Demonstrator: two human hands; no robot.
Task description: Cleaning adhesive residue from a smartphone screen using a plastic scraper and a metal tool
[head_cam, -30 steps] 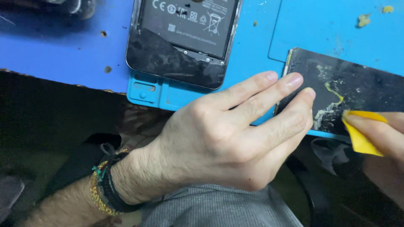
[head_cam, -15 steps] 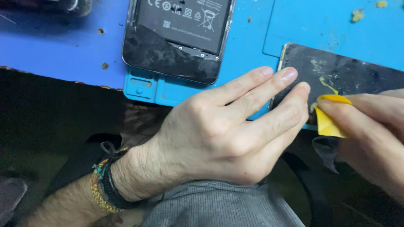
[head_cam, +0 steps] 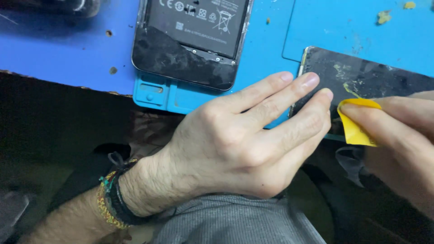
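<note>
on my feed the blue mat (head_cam: 271,49) covers the table, and an opened phone (head_cam: 192,40) lies at the top with its black battery side up, well apart from the work. the dark panel (head_cam: 375,77), smeared with yellowish glue, lies at the right on the mat near its front edge. i count one opened phone, one panel, one yellow pick and two hands. a couple of yellow crumbs (head_cam: 384,17) sit on the mat beyond the panel. my left hand (head_cam: 239,149) lies flat and unclenched, fingertips pressing the panel's left edge; it covers the panel's near corner from my view. my right hand (head_cam: 398,135) pinches the yellow pick (head_cam: 357,122) between thumb and fingers, its tip against the panel's near edge just beside the left fingertips. compared with half a second back, the pick sits a touch nearer to the left fingers, and the left hand has hardly shifted.
</note>
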